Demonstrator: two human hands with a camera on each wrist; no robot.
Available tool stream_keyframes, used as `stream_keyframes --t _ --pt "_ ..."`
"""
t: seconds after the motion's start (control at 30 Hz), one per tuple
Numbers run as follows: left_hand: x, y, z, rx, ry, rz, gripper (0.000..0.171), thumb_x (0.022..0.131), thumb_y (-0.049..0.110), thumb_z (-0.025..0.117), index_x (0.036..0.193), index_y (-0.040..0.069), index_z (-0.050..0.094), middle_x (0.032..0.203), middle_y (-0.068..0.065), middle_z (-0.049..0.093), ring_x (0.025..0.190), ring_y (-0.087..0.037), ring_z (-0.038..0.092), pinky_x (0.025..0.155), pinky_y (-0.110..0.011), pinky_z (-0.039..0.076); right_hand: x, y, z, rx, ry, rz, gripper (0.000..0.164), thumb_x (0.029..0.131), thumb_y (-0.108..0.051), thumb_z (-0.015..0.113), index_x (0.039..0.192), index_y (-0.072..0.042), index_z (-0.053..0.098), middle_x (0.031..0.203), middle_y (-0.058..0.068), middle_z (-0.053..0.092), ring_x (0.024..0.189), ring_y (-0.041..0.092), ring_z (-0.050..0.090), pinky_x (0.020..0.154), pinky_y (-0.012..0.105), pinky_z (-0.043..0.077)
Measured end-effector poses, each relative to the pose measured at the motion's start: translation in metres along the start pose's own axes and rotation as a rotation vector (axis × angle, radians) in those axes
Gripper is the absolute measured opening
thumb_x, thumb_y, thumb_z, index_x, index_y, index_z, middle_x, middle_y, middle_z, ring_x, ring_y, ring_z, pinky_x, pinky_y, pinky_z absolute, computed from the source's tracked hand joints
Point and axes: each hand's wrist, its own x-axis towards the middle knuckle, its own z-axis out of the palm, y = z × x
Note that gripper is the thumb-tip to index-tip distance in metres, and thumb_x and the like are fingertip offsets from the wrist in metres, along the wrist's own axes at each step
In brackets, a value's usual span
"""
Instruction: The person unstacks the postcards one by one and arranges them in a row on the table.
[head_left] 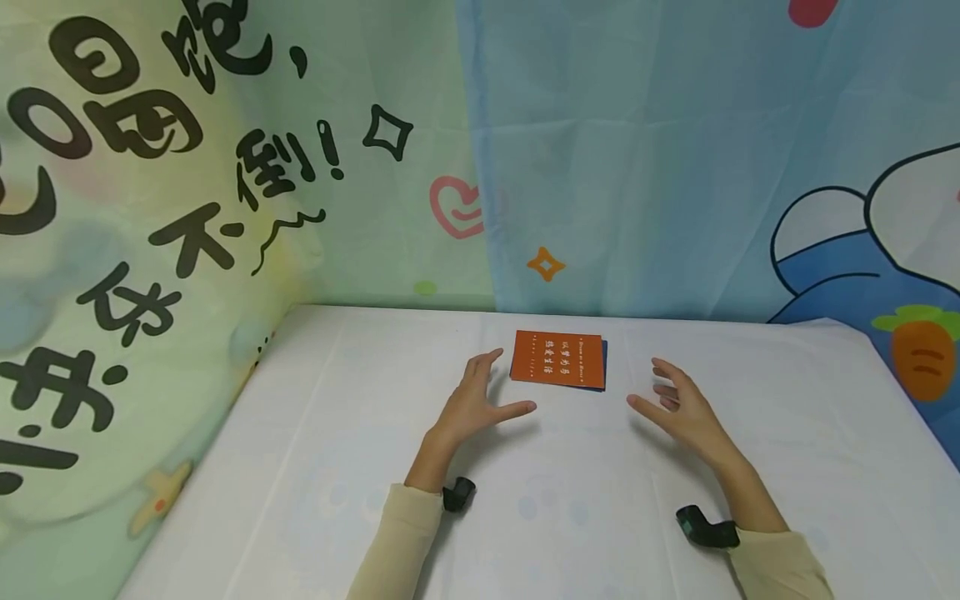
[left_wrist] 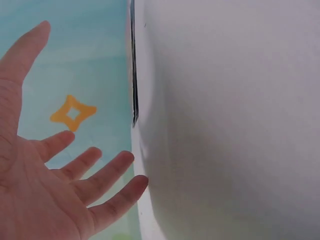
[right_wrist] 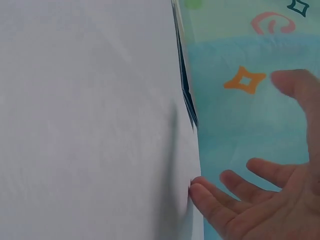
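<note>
A small stack of thin booklets or cards with an orange top cover [head_left: 558,358] lies flat near the back of the table. White lettering runs over the orange cover, and a dark blue edge shows under its right side. To the left of the stack is my left hand [head_left: 472,400], thumb and fingers spread, holding nothing. My right hand [head_left: 682,417] is off to the right of the stack, fingers relaxed and apart, its palm turned inward. Both wrist views show the stack edge-on as a thin dark strip [left_wrist: 134,75], beyond the spread fingers of each hand.
A white cloth covers the table [head_left: 570,500]. Behind it hangs a printed fabric backdrop [head_left: 637,167], with a large lettered panel [head_left: 150,208] along the left side. A black wrist camera [head_left: 459,495] sits on the left wrist and another black camera [head_left: 707,528] on the right.
</note>
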Motion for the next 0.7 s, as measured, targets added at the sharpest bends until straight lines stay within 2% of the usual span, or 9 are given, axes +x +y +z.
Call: stream_keyframes --t 0.33,0.57,0.7 --pt "0.005 -0.001 0.002 -0.07 -0.017 -0.024 0.098 0.075 0.05 0.08 0.152 0.019 0.03 0.151 -0.006 0.03 0.132 -0.026 0.043 0.104 -0.046 0.041 0.006 0.0 0.009 -0.012 -0.005 -0.005 0.083 0.088 -0.029 0.073 0.15 0.002 0.026 0.148 0.032 0.026 0.133 0.048 0.037 0.107 0.054 0.033" --pt "0.012 -0.004 0.003 -0.019 -0.055 -0.037 0.09 0.077 0.052 0.077 0.15 0.018 0.036 0.15 -0.007 0.036 0.133 -0.026 0.042 0.106 -0.048 0.038 0.011 -0.001 0.015 0.009 -0.015 -0.039 0.08 0.088 -0.026 0.073 0.148 0.002 0.029 0.147 0.032 0.027 0.132 0.048 0.038 0.107 0.054 0.033" --pt "0.015 -0.006 0.002 -0.012 -0.073 -0.035 0.088 0.078 0.049 0.077 0.149 0.015 0.037 0.148 -0.009 0.04 0.132 -0.026 0.043 0.107 -0.049 0.037 0.014 -0.004 0.019 0.009 -0.026 -0.039 0.078 0.088 -0.026 0.073 0.148 0.002 0.03 0.148 0.032 0.027 0.134 0.049 0.034 0.108 0.055 0.031"
